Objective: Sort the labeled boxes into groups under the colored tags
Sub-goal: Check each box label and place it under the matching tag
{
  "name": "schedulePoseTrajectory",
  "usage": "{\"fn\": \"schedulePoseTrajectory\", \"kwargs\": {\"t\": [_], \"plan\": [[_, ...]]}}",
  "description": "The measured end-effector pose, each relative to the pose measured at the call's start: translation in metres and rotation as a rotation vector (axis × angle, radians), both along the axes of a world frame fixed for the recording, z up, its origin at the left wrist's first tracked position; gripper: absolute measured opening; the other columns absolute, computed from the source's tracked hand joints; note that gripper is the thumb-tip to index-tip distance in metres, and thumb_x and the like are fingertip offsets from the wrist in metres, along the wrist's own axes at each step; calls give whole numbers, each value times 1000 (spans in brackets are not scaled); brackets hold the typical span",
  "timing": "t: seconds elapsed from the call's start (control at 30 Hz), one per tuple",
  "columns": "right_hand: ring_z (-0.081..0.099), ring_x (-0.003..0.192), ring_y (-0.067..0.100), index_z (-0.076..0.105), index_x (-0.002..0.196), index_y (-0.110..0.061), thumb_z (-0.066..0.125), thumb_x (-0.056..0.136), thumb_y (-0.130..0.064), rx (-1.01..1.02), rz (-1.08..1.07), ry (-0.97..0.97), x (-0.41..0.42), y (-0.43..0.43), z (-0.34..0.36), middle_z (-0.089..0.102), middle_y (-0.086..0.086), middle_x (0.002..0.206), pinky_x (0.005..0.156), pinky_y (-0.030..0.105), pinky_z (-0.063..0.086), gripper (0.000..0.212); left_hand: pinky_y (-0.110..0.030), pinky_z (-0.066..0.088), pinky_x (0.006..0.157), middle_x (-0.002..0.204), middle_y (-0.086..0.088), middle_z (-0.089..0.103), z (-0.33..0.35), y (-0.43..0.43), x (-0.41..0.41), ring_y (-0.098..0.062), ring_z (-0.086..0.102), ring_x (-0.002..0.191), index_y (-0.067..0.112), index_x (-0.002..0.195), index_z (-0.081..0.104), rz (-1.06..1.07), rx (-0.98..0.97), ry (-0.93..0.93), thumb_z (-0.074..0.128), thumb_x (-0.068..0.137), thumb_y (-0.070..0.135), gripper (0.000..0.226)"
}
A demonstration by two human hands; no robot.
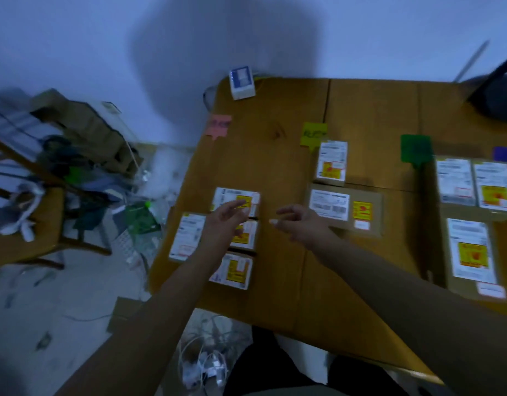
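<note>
On the wooden table (275, 167) lie a pink tag (219, 124), a yellow tag (313, 134), a green tag (415, 148) and a purple tag (506, 157). Several labeled boxes sit below the pink tag; the top one (232, 197) is partly under my left hand (226, 221), whose fingers are spread and hold nothing. My right hand (301, 221) hovers open just right of that cluster. Under the yellow tag are a small box (331, 162) and a wide flat box (346, 210). Three boxes, including a tall one (472, 252), lie at the right.
A small white and blue box (241, 81) stands at the table's far left corner. A chair (32, 224) piled with clutter and cardboard is left of the table. Cables and white scraps lie on the floor (203, 361) by my legs. A dark object (495, 92) sits at the far right.
</note>
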State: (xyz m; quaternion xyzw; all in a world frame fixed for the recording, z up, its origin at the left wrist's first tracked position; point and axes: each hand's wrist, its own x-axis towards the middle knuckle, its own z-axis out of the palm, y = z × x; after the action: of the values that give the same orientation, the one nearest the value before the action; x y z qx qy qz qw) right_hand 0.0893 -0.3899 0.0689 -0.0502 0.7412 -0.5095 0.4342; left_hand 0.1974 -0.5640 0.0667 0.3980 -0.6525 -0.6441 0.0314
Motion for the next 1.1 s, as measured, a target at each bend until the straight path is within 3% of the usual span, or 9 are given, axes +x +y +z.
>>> {"fn": "schedulePoseTrajectory", "kwargs": {"t": [0.17,0.3,0.43,0.53,0.63,0.73,0.87,1.0,1.1], "plan": [[66,115,27,50,148,-16,79,93,-26,150,-73,-70,25,-64,-39,66,10,130,96,45,56,64,-26,55,84,108,9,75,-34,-92,14,-12,70,105,23,126,71,-88,-194,-79,75,93,22,33],[68,101,18,33,161,-17,85,87,-21,194,-142,-105,33,-85,-71,60,14,146,77,32,55,90,-24,54,86,104,18,71,-53,-134,-5,-2,67,103,26,121,69,-268,-411,-85,70,93,16,30],[49,143,36,24,164,-21,94,75,-32,339,-65,-5,38,-93,-99,44,14,159,111,53,50,114,-39,50,100,132,0,60,-63,-156,-38,-19,57,123,24,141,59,-653,-644,-185,73,88,27,55],[51,140,34,26,162,-22,99,65,-36,345,-14,34,46,-95,-111,47,12,153,110,57,51,122,-48,31,117,160,-7,35,-74,-157,-58,-31,30,148,29,158,36,-982,-771,-312,82,80,42,92],[55,135,32,33,155,-22,101,61,-34,326,-32,56,53,-97,-119,45,10,149,107,55,54,117,-49,30,117,163,-6,34,-88,-160,-71,-32,31,148,31,161,27,-1096,-792,-327,81,78,49,101],[57,129,29,37,149,-20,102,61,-34,349,-51,96,55,-98,-121,41,8,143,103,52,57,111,-44,42,103,150,-8,47,-100,-169,-77,-32,48,134,26,157,36,-1050,-866,-309,78,75,61,98],[56,125,29,38,136,-15,101,61,-36,374,-101,181,51,-96,-120,42,7,136,100,52,57,100,-36,46,87,134,-9,41,-112,-183,-66,-31,56,116,25,150,39,-684,-847,-288,75,69,71,100],[62,122,29,35,126,-20,102,59,-32,341,-211,167,43,-90,-116,54,9,132,93,53,61,95,-34,40,92,129,-2,35,-125,-197,-55,-28,49,124,37,149,41,-425,-755,-188,80,62,71,102],[55,132,31,34,145,-24,101,61,-38,286,-256,181,39,-85,-104,45,9,146,101,55,58,107,-30,36,108,141,-8,28,-125,-208,-54,-31,46,130,35,150,48,-227,-583,-168,90,67,47,94]]}}
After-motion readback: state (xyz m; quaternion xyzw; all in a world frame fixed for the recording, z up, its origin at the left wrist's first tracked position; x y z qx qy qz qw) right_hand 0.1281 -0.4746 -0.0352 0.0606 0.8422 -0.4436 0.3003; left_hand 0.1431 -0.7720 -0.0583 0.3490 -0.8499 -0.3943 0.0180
